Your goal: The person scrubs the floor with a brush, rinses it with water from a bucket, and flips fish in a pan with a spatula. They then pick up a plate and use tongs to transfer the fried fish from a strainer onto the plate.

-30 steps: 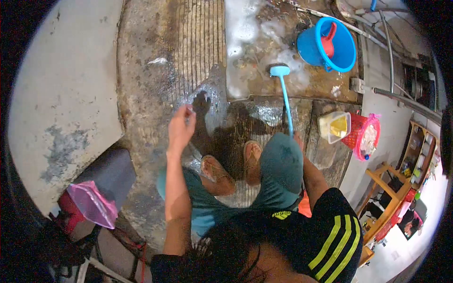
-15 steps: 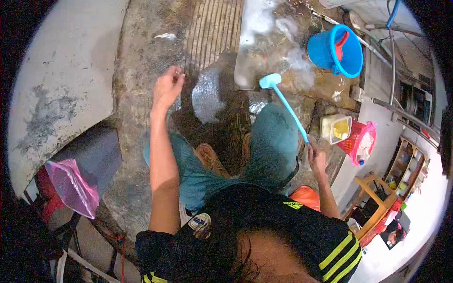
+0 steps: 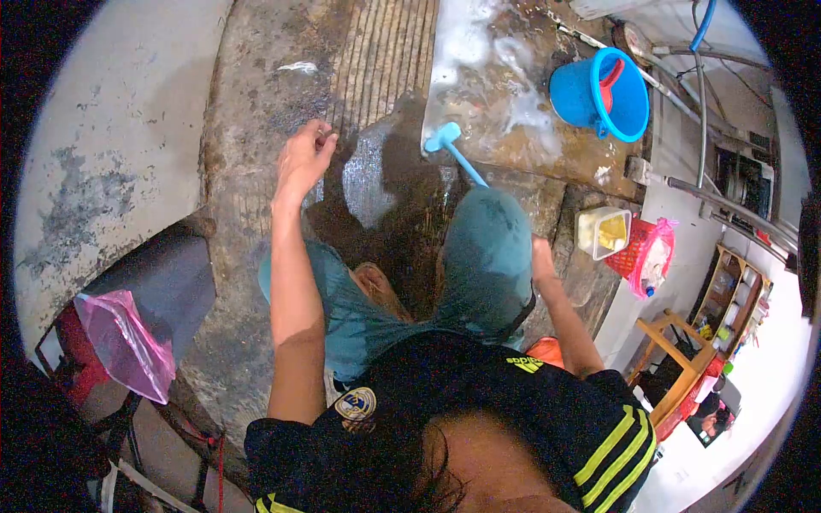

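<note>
One blue brush (image 3: pixel 457 152) points up-left, its long axis diagonal.

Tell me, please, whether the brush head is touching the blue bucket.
Apart: the head view shows wet, soapy floor between the brush head and the blue bucket.

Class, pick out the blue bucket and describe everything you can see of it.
The blue bucket looks like smooth, glossy plastic, round, with a thick rim and a small lug on the near side. It stands open-topped on the wet floor, beside soapy suds. A red dipper sits inside. Whether it holds water cannot be told. Nothing is seen gripping it.
</note>
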A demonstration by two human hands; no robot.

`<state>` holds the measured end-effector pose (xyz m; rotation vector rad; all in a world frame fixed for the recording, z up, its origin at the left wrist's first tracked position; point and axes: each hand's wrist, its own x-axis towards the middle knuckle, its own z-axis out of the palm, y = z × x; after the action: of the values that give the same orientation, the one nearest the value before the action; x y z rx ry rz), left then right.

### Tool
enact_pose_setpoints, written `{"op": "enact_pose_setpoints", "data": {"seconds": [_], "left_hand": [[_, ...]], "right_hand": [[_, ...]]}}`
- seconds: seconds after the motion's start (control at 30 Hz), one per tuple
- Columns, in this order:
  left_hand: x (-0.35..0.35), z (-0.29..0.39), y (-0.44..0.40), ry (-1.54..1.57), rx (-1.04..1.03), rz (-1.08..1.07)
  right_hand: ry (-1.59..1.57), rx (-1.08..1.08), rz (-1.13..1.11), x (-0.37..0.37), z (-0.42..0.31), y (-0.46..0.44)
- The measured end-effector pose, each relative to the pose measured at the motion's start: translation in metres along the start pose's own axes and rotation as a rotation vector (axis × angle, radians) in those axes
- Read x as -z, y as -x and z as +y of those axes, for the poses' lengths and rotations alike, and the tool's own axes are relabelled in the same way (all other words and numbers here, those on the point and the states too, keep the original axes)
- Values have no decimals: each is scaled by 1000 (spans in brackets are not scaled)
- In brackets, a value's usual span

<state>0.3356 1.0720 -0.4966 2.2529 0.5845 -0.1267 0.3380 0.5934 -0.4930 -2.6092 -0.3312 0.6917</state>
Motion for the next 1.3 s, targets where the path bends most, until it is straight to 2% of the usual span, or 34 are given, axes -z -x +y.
{"op": "enact_pose_setpoints", "data": {"seconds": [0.07,0.1,0.2,0.27,0.37,0.43,0.53,0.6,0.7,0.8,0.87,0.97,1.07,1.1,1.2,1.3], "left_hand": [[-1,0,-2,-12,-35,12],[-2,0,-3,-19,-54,12],[-2,10,-4,-30,-18,-68],[-9,4,-6,-44,-88,-31],[-10,4,-7,-77,-100,-28],[-11,5,-10,-63,-81,-36],[-17,4,-11,-8,-51,-50],[-15,4,-12,-2,-39,-66],[-12,1,-9,-13,-50,-8],[-6,1,-7,-29,-7,-12],[-1,5,-5,-24,-13,1],[-5,5,-8,-26,-48,8],[-9,11,-9,-3,-55,-26],[-10,14,-10,9,-51,-40],[-14,13,-12,-39,-55,-67],[-19,18,-13,-66,-125,-37]], "right_hand": [[205,-5,-5,-20,29,-4],[214,-94,32,1,-19,-2],[176,-87,83,-15,7,5],[188,-47,136,-24,22,11],[162,-117,47,-27,25,4],[66,-125,60,-26,17,-17],[-98,-116,198,-19,-18,-56],[-107,-245,205,2,-51,-77],[42,134,347,8,-23,-78],[12,222,330,29,-24,-32],[41,-52,123,38,-31,3],[-1,-16,76,18,-17,28],[19,-189,12,-14,20,9],[166,-57,24,-34,45,2],[87,-54,30,-2,-20,-1],[146,-218,-2,-6,-12,-2]]}}
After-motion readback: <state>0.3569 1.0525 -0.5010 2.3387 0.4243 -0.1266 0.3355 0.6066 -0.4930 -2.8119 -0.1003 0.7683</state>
